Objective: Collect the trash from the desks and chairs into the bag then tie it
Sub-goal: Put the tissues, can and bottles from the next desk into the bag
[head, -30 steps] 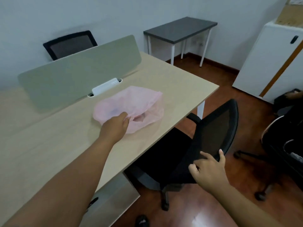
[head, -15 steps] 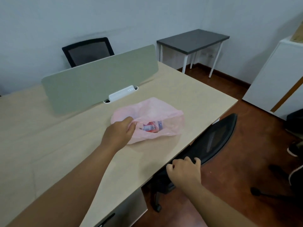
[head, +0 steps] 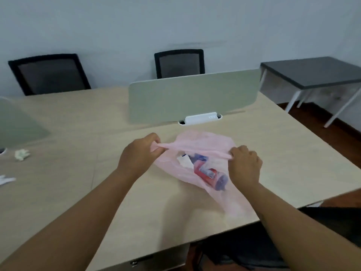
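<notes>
A thin pink plastic bag (head: 205, 141) lies on the light wooden desk (head: 78, 192) in front of me. My left hand (head: 139, 153) pinches the bag's left handle and my right hand (head: 245, 165) grips the right handle, so the mouth is stretched between them. Through the opening I see trash inside: a red and blue wrapper (head: 209, 173) and a scrap of white paper (head: 184, 160). A crumpled white tissue (head: 21, 154) lies at the desk's far left, and another white scrap (head: 5, 179) sits at the left edge of view.
A grey-green divider panel (head: 192, 94) with a white clip (head: 201, 118) stands behind the bag. Two black mesh chairs (head: 178, 63) (head: 48, 73) face me across the desk. A dark side table (head: 312, 72) stands at right. A black chair (head: 254, 245) is tucked below the near edge.
My right hand left the black chair's back and took hold of the bag's right handle. Both hands have pulled the bag's mouth apart. My view swung left, showing more of the desk.
</notes>
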{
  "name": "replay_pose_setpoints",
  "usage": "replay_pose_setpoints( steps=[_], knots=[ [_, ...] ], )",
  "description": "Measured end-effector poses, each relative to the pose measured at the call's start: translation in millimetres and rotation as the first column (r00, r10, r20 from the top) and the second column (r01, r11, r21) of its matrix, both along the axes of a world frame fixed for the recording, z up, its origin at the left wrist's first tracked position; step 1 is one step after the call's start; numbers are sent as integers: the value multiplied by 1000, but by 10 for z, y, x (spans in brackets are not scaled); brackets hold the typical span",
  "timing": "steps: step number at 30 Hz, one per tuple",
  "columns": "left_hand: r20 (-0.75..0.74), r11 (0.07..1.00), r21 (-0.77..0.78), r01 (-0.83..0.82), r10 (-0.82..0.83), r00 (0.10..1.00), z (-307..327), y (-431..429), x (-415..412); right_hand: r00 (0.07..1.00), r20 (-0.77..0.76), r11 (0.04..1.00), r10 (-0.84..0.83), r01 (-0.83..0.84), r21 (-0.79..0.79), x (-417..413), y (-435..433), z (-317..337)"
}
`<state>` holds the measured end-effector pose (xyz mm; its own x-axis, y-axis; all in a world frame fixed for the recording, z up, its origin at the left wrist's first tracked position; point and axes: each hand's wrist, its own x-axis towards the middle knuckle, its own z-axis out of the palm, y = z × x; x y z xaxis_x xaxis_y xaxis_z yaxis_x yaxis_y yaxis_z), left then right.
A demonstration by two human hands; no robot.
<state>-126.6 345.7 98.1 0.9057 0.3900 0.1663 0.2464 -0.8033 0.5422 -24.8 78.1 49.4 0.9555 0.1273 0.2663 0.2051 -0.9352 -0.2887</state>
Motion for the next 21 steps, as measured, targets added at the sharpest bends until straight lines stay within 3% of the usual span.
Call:
replay_pose_setpoints(
  steps=[3, 5, 11, 17, 21],
  knots=[
    [-38, 978, 134, -161, 168, 985, 6, 383, -145, 950, -184, 961, 251, -222, 166, 189, 465, 217],
    [-11, 939, 181, -292, 299, 954, -26, 662, -272, 899, -204, 907, 389, -334, 258, 188, 826, 329],
    [38, 847, 105, -521, 520, 853, -97, 1459, -865, 673, -281, 702, 684, -502, 506, -267, 1942, 590],
    [16, 792, 50, -609, 609, 793, -234, 2346, -1652, 548, -161, 531, 821, -630, 567, -902, 3177, 560],
    [-8, 769, -57, -637, 637, 770, -408, 3096, -2180, 588, -147, 557, 795, -613, 561, -1377, 4127, 403]
  ],
)
